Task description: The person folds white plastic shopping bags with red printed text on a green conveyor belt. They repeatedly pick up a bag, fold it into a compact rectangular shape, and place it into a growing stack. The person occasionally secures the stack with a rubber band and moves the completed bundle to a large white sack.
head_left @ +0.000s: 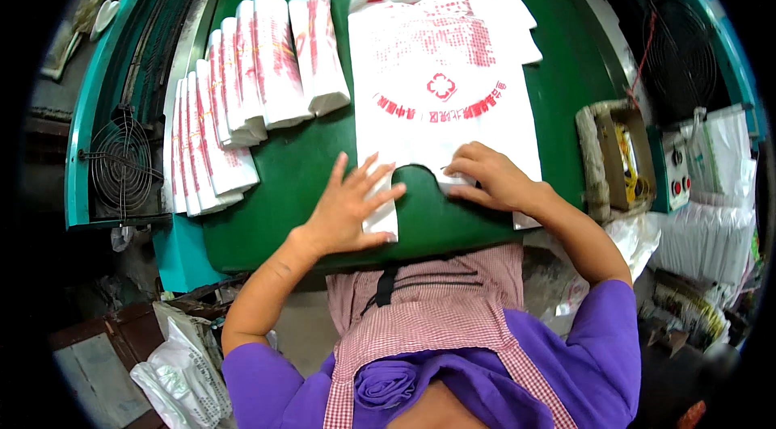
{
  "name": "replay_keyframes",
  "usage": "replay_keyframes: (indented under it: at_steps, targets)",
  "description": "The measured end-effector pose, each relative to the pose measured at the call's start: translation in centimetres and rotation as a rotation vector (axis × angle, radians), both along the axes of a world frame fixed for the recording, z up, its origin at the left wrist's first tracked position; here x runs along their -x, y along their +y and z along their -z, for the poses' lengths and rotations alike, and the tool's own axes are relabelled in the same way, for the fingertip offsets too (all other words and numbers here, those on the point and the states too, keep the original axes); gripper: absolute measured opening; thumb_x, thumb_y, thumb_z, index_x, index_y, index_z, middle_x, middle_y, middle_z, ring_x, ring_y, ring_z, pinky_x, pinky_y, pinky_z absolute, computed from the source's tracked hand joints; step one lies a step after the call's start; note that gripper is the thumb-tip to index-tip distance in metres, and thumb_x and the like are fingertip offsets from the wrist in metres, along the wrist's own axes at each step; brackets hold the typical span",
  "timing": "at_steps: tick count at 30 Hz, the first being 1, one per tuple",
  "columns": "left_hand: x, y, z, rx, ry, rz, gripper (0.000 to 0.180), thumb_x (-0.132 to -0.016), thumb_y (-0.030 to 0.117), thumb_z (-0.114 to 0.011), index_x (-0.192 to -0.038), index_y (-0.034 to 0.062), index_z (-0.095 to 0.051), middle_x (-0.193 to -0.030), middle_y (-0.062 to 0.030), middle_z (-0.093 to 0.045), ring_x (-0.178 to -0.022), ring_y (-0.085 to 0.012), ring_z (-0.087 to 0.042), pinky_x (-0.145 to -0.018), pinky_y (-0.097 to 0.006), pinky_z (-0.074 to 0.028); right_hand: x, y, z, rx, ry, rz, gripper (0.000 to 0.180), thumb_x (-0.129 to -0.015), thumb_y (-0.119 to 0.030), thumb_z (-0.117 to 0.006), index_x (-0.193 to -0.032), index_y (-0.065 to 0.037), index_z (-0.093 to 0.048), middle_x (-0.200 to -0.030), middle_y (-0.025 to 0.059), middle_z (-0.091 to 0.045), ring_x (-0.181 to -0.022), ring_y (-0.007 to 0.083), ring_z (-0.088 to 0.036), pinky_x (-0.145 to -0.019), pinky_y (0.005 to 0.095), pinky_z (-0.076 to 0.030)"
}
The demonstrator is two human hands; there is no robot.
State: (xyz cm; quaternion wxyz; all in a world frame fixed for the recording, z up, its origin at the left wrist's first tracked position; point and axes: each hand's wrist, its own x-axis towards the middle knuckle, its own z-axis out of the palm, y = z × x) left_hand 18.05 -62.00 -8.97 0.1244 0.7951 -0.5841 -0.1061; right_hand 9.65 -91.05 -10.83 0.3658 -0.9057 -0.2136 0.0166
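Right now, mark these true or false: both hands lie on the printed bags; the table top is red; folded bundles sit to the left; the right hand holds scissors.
1. Both hands lie on the printed bags. True: the left hand is spread flat on one handle strip of the stack of white bags, the right hand on the other.
2. The table top is red. False: the table is green.
3. Folded bundles sit to the left. True: the folded bag bundles lie in an overlapping row left of the stack.
4. The right hand holds scissors. False: it holds no tool and only presses on the bags.
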Motion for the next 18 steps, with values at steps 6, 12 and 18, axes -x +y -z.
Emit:
replay_keyframes:
  at_steps: [6, 12, 18]
  targets:
    - [4.5, 5.0, 3.5, -0.189, 0.058, 0.141, 0.081, -0.065, 0.028, -0.078, -0.137, 0.0146, -0.042, -0.148, -0.0111, -0.032, -0.140, -0.0280, -0.026, -0.111, -0.053, -0.021, 11.8, -3.8, -1.6, 0.376, 0.028, 0.125, 0.078, -0.068, -0.027, -0.078, -0.136, -0.014, -0.042, -0.147, 0.0145, -0.030, -0.136, 0.0356, -0.027, -0.109, 0.0497, -0.024]
    - [0.9, 3.1, 3.3, 0.229, 0.115, 0.005, 0.040, -0.072, 0.000, -0.063, -0.110, 0.0109, -0.060, -0.120, -0.0067, -0.061, -0.124, -0.0277, -0.050, -0.109, -0.047, -0.027, 13.7, -5.8, 1.5, 0.432, -0.063, 0.287, 0.064, -0.072, -0.017, -0.073, -0.131, -0.020, -0.049, -0.147, 0.0087, -0.035, -0.138, 0.0336, -0.026, -0.110, 0.0514, -0.021]
    - [-1.1, -5.7, 1.0, 0.315, 0.551, -0.243, 0.018, -0.088, 0.019, -0.060, -0.094, 0.0034, -0.065, -0.077, -0.0156, -0.065, -0.067, -0.0317, -0.063, -0.063, -0.037, -0.049, 12.5, -5.1, -1.0, -0.006, -0.053, 0.149, 0.028, -0.074, 0.001, -0.063, -0.100, -0.008, -0.061, -0.099, 0.0080, -0.064, -0.105, 0.0271, -0.060, -0.100, 0.0457, -0.038]
